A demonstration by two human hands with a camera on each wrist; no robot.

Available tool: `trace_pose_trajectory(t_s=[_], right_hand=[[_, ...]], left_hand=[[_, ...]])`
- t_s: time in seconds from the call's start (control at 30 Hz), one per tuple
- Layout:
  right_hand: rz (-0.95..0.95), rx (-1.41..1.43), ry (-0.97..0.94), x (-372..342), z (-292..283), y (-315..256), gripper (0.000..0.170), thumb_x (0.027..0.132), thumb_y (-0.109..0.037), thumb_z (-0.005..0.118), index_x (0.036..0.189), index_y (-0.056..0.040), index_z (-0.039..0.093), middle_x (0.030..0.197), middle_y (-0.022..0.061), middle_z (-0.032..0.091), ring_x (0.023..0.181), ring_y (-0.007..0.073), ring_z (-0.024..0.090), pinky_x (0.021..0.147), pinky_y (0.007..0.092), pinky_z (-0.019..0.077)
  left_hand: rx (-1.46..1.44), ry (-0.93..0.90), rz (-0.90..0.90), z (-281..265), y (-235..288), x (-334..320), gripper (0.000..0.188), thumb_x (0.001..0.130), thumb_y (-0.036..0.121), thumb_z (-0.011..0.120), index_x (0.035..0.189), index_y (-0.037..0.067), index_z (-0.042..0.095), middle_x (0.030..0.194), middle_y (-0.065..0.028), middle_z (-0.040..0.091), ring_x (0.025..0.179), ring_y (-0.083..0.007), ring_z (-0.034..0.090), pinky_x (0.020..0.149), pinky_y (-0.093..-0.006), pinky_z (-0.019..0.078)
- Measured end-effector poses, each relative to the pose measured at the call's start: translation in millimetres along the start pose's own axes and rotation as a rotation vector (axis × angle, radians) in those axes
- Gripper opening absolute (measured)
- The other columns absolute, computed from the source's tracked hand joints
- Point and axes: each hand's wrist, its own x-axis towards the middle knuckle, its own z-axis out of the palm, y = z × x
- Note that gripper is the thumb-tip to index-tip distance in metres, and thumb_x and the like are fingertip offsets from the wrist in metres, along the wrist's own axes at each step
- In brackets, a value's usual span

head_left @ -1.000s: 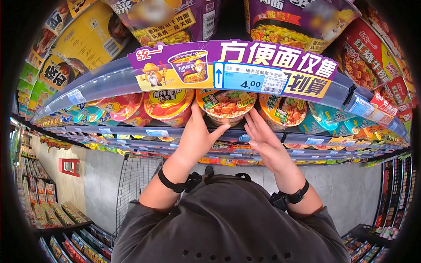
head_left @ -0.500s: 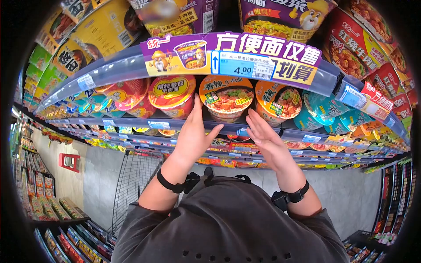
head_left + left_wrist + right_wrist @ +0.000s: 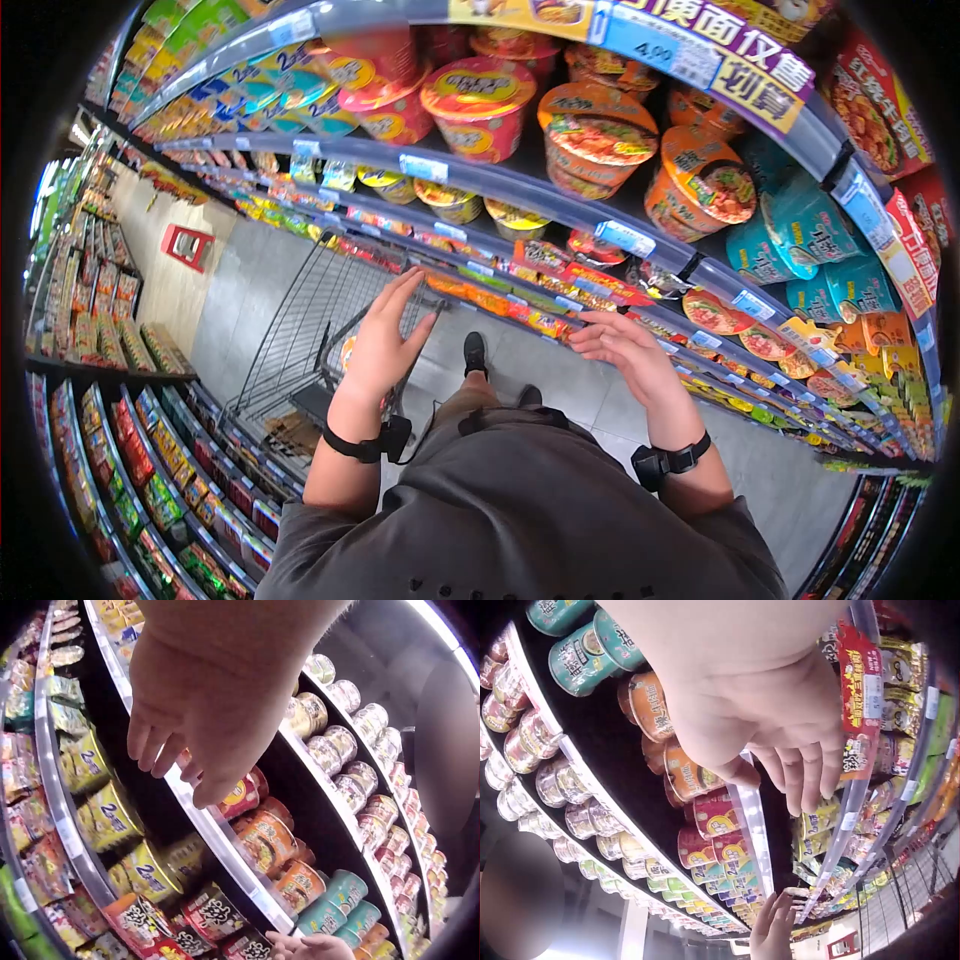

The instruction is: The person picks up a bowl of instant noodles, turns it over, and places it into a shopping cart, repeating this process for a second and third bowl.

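Observation:
In the head view the left hand (image 3: 382, 340) is raised in front of the shelves, fingers spread and thumb apart, touching nothing. The right hand (image 3: 630, 362) hangs in the air to the right, fingers loosely extended and empty. Beyond them an orange noodle bowl (image 3: 600, 140) stands on the shelf, between a red bowl (image 3: 479, 108) and a second orange bowl (image 3: 700, 185). The left wrist view shows the left hand (image 3: 206, 712) with nothing in its fingers, near the orange bowls (image 3: 266, 841). In the right wrist view the right hand (image 3: 769, 712) is likewise empty.
A wire shopping cart (image 3: 300, 340) stands at the left on the grey floor (image 3: 590, 400). Lower shelf edges (image 3: 520, 190) run across in front of the body. Another rack of packets (image 3: 150, 470) is at the lower left, and a red stool (image 3: 187, 247) is farther off.
Both hands have drawn back from beside the middle orange bowl towards the body and moved apart. The head view has turned, showing more of the cart, floor and lower shelves.

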Motion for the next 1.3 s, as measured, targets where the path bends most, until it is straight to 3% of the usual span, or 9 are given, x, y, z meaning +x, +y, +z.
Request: trace_pose_trajectory(t_s=[0.13,0.43,0.83,1.03,1.23,1.3], right_hand=[[0.108,-0.031,-0.045,-2,14,13,0.039,0.107,-0.02,0.054,0.142,-0.0022,0.056,0.121,0.0144,0.071,0.113,0.0229,0.068,0.098,0.0362,0.0515],[0.188,-0.153,-0.169,27,85,29,0.04,0.106,-0.018,0.053,0.142,-0.0022,0.056,0.115,0.0158,0.073,0.11,0.0236,0.069,0.097,0.0364,0.0524],[0.36,-0.284,-0.382,95,286,99,0.043,0.107,-0.019,0.049,0.145,0.0004,0.054,0.114,0.0153,0.073,0.108,0.0225,0.069,0.097,0.0357,0.052],[0.418,-0.336,-0.438,118,361,134,0.043,0.106,-0.019,0.049,0.145,0.0004,0.054,0.116,0.0164,0.073,0.107,0.0221,0.069,0.096,0.0346,0.052],[0.457,-0.391,-0.418,130,397,160,0.043,0.106,-0.018,0.05,0.145,0.0,0.053,0.123,0.0162,0.071,0.112,0.0217,0.068,0.096,0.0341,0.0524],[0.488,-0.42,-0.399,133,401,166,0.043,0.106,-0.018,0.05,0.145,0.0,0.053,0.129,0.0161,0.069,0.115,0.0219,0.067,0.097,0.0339,0.0528]], left_hand=[[0.035,0.082,-0.172,-26,-14,-42,0.048,0.092,0.006,0.071,0.137,0.001,0.059,0.14,-0.019,0.061,0.123,-0.0392,0.062,0.105,-0.0423,0.049],[0.092,0.321,-0.287,-85,-68,-128,0.041,0.093,0.006,0.068,0.133,0.0,0.061,0.132,-0.0208,0.064,0.125,-0.0397,0.061,0.106,-0.042,0.0481],[0.08,0.451,-0.665,-187,-169,-334,0.045,0.095,0.009,0.068,0.139,0.002,0.058,0.129,-0.0209,0.066,0.123,-0.0376,0.062,0.105,-0.0403,0.0484],[-0.06,0.416,-0.77,-200,-220,-413,0.051,0.097,0.009,0.067,0.146,0.003,0.052,0.137,-0.0197,0.064,0.131,-0.0317,0.06,0.111,-0.0411,0.0461],[-0.115,0.37,-0.816,-192,-253,-439,0.053,0.097,0.01,0.067,0.147,0.004,0.051,0.138,-0.0205,0.063,0.13,-0.0328,0.06,0.11,-0.0416,0.0471],[-0.17,0.353,-0.803,-179,-269,-441,0.055,0.095,0.014,0.069,0.145,0.002,0.051,0.137,-0.0229,0.062,0.13,-0.0369,0.059,0.109,-0.0425,0.0472]])
